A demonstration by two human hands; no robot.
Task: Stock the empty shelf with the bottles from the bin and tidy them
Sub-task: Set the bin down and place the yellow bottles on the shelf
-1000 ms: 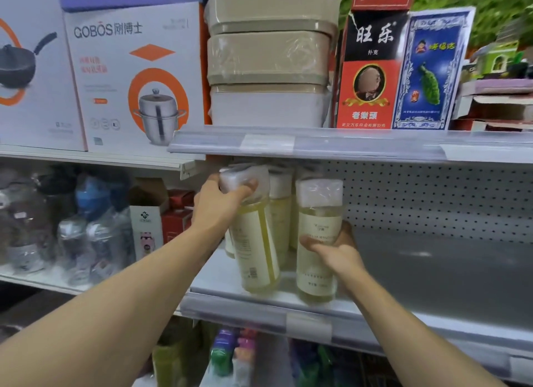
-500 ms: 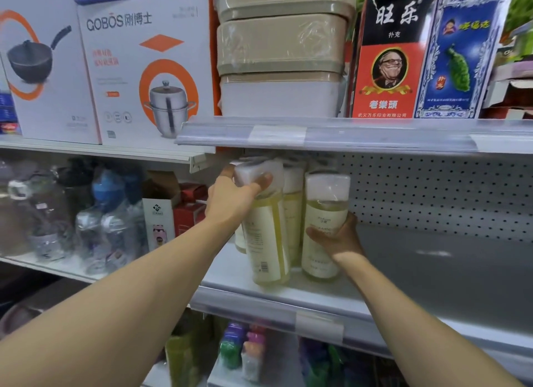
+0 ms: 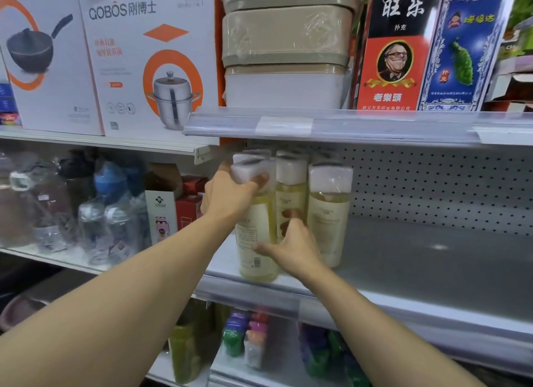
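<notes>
Left hand grips the white-capped yellow plastic bottle near its cap; right hand pinches its lower body on the grey metal shelf.

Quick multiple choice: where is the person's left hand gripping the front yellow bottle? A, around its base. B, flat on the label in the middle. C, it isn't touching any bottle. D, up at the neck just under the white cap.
D: the left hand is curled round the front bottle at its top, thumb against the white cap, while the right hand touches its lower part.
</notes>
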